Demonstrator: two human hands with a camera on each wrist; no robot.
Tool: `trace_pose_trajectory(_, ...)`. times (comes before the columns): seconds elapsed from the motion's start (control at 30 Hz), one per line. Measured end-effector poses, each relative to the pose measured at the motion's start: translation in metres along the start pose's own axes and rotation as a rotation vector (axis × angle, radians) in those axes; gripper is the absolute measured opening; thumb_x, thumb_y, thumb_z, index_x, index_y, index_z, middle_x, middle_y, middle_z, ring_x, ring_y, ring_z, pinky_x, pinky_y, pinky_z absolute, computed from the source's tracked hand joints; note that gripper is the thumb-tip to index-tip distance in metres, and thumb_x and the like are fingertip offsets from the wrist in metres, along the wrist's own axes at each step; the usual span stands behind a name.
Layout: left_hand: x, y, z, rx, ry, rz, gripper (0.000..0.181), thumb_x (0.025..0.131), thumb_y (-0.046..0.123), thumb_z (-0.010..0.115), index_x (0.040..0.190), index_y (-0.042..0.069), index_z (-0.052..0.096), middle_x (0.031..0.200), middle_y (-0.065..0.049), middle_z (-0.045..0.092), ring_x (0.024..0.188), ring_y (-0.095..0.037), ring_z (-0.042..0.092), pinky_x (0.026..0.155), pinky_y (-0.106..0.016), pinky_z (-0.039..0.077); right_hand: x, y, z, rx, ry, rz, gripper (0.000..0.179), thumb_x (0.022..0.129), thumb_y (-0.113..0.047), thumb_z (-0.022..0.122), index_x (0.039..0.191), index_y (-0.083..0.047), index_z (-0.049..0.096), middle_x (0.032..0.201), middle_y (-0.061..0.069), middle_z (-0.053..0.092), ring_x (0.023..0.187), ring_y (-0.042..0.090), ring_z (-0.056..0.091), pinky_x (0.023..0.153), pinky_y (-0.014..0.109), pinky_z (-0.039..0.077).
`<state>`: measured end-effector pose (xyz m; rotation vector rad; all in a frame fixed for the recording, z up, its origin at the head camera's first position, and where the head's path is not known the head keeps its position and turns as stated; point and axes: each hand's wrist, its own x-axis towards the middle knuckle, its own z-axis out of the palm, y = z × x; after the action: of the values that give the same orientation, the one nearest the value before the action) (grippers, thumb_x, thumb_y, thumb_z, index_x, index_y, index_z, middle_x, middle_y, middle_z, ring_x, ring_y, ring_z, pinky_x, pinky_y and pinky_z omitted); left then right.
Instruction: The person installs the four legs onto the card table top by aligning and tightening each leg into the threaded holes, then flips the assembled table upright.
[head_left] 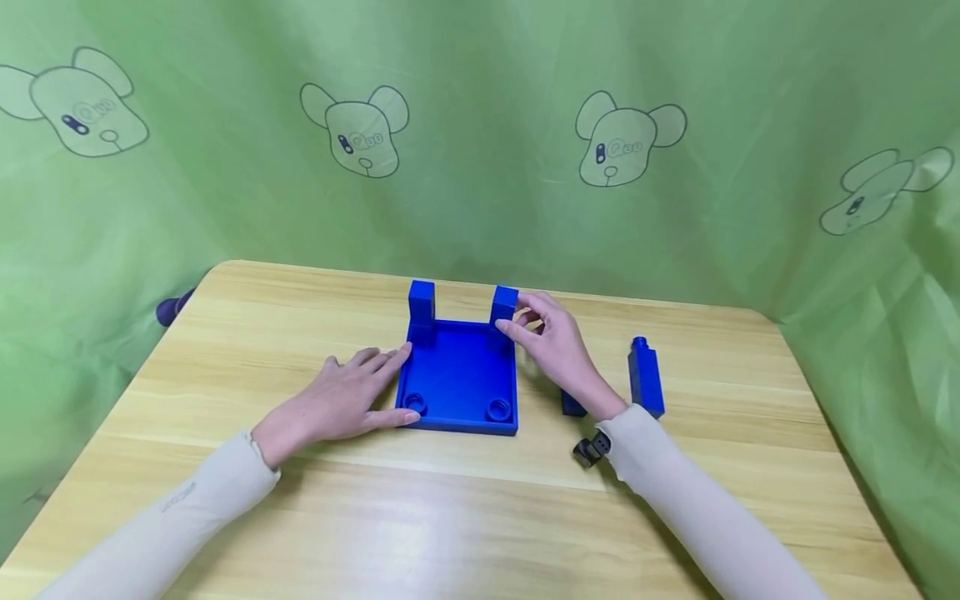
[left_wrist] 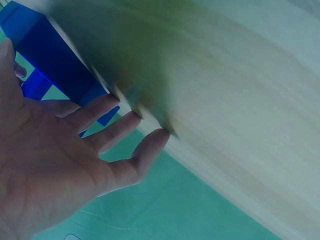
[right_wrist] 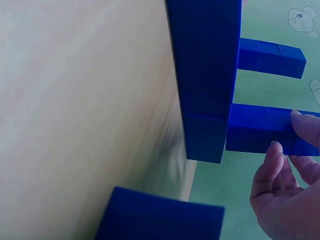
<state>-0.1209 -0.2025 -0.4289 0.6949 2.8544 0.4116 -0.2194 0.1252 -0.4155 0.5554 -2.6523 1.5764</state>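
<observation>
A square blue tray-like base [head_left: 465, 367] with a low rim lies on the table, round sockets in its two near corners. Blue square posts stand upright at its far corners, one left [head_left: 422, 302] and one right [head_left: 504, 304]. My right hand [head_left: 551, 346] pinches the right post between thumb and fingers, seen also in the right wrist view, where the post [right_wrist: 262, 127] meets the base [right_wrist: 205, 75]. On the base's left side rests my left hand [head_left: 341, 404], fingers spread, thumb on the near-left corner and a fingertip at the left rim.
Right of the base, a loose blue post [head_left: 645, 379] with a threaded-looking end lies on the wooden table [head_left: 360, 517]. Another blue piece [head_left: 572, 406] is partly hidden under my right wrist. A small black object [head_left: 591, 450] sits at the right cuff. Green curtain [head_left: 487, 208] surrounds the table.
</observation>
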Motion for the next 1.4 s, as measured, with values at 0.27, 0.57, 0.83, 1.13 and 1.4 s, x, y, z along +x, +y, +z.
trace_pose_trajectory(0.27,0.0004,0.0001,-0.0006,-0.002,-0.011,-0.004,0.105,0.102,0.081,0.049,0.176,0.012,0.021,0.172,-0.015,0.040,0.154,-0.044,0.039,0.106,-0.085,0.035,-0.0019,0.0007,0.0003,-0.012,0.039,0.007,0.034,0.097,-0.027,0.088,0.122,-0.007,0.077,0.115,0.012,0.067,0.098,0.023,0.063,0.078,0.032,0.051)
trace_pose_trajectory(0.57,-0.0015,-0.0002,-0.0001,0.010,0.003,-0.003,0.104,0.102,0.079,0.051,0.176,0.011,0.022,0.171,-0.016,0.042,0.153,-0.045,0.040,0.105,-0.084,0.037,0.0005,0.0031,0.0008,-0.055,0.023,-0.015,0.035,0.094,-0.037,0.090,0.118,-0.016,0.076,0.099,0.008,0.060,0.084,0.023,0.056,0.068,0.033,0.045)
trace_pose_trajectory(0.83,-0.0006,-0.0004,0.0008,0.010,0.015,0.004,0.104,0.102,0.080,0.052,0.176,0.011,0.022,0.171,-0.016,0.042,0.153,-0.044,0.041,0.104,-0.084,0.038,0.0031,0.0034,-0.0010,-0.047,-0.010,-0.019,0.038,0.094,-0.035,0.091,0.121,-0.012,0.076,0.090,0.006,0.060,0.080,0.023,0.055,0.066,0.029,0.044)
trace_pose_trajectory(1.13,-0.0006,0.0002,-0.0002,0.006,0.008,0.001,0.103,0.103,0.077,0.054,0.176,0.011,0.022,0.171,-0.016,0.041,0.153,-0.044,0.040,0.105,-0.085,0.036,0.0040,0.0053,-0.0005,-0.108,0.020,-0.071,0.030,0.097,-0.026,0.088,0.120,-0.008,0.080,0.101,0.006,0.066,0.092,0.023,0.068,0.076,0.032,0.056)
trace_pose_trajectory(1.4,-0.0009,-0.0010,0.0008,0.004,0.014,0.005,0.103,0.103,0.078,0.052,0.176,0.012,0.021,0.171,-0.016,0.041,0.153,-0.044,0.040,0.106,-0.085,0.036,-0.0001,0.0062,-0.0010,-0.080,0.018,-0.009,0.034,0.099,-0.026,0.086,0.126,-0.007,0.077,0.102,0.008,0.070,0.091,0.023,0.065,0.074,0.028,0.052)
